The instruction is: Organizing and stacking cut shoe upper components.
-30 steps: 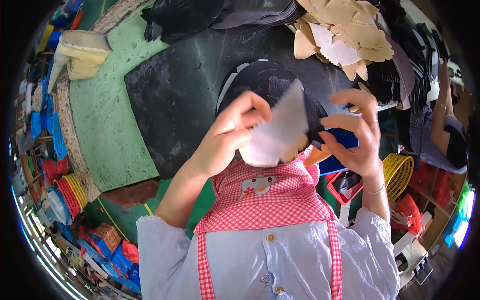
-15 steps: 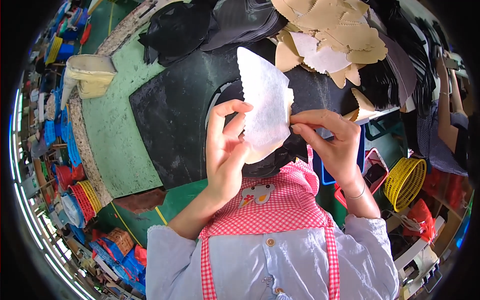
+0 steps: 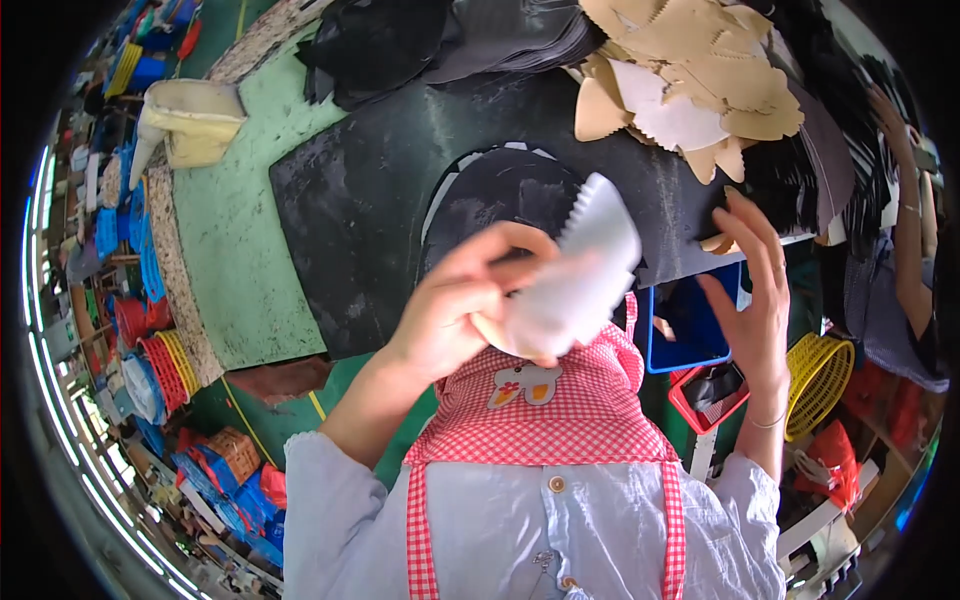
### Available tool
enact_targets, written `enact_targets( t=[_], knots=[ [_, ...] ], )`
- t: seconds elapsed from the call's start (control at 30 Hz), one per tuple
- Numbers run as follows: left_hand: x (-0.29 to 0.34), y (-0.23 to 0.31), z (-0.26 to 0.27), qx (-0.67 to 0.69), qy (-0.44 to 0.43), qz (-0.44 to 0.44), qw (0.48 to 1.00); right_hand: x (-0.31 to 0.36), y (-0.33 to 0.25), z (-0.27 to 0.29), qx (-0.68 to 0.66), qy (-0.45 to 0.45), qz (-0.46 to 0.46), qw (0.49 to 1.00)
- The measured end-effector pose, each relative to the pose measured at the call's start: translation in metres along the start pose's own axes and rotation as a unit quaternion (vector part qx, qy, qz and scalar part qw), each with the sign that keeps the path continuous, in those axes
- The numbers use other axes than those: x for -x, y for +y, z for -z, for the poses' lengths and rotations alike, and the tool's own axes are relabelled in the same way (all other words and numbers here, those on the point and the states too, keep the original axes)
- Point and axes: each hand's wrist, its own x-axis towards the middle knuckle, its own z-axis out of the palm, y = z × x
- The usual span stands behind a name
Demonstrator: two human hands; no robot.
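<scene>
A: Condition of the left grip?

B: The left hand (image 3: pixel 480 295) pinches a white, serrated-edged piece (image 3: pixel 590 265), raised in front of the rounded black pieces (image 3: pixel 500 195) and the checked apron (image 3: pixel 560 425). Blur hides exact finger contact.

A: Risks, left to right?

B: In my judgement, the white piece could crease or slip, the cause being a one-sided hold. Dropped, it might pass the near edge of the worktop (image 3: pixel 235 270). The right hand (image 3: pixel 755 280) is spread wide, apparently holding nothing, near a tan piece (image 3: pixel 717 244); a careless brush could tip that off, perhaps into the blue bin (image 3: pixel 690 345) below. Whether they touch, I cannot tell.

A: Surroundings and obstructions?

B: Left to right: a cream container (image 3: pixel 205 125); a black mat (image 3: pixel 330 235); a black stack (image 3: pixel 515 40); a loose tan pile (image 3: pixel 720 85), which crowds the right hand's forward reach; a yellow basket (image 3: pixel 822 385); another person's arm (image 3: pixel 905 205), well apart. Nothing visibly blocks the left hand.
</scene>
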Motion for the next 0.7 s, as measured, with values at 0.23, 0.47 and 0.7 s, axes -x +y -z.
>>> enact_targets(
  t=[0.23,0.47,0.7],
  knots=[
    [0.009,0.007,0.010,-0.053,0.022,-0.015,0.998,-0.023,-0.027,-0.049,-0.452,-0.099,-0.113,0.879],
    [-0.004,0.034,0.044,-0.347,0.237,-0.126,0.899,-0.076,-0.054,-0.072,-0.268,-0.154,-0.101,0.945],
    [-0.018,0.023,0.067,-0.392,0.251,-0.110,0.878,-0.096,-0.051,-0.091,-0.187,-0.176,-0.073,0.963]
  ],
)
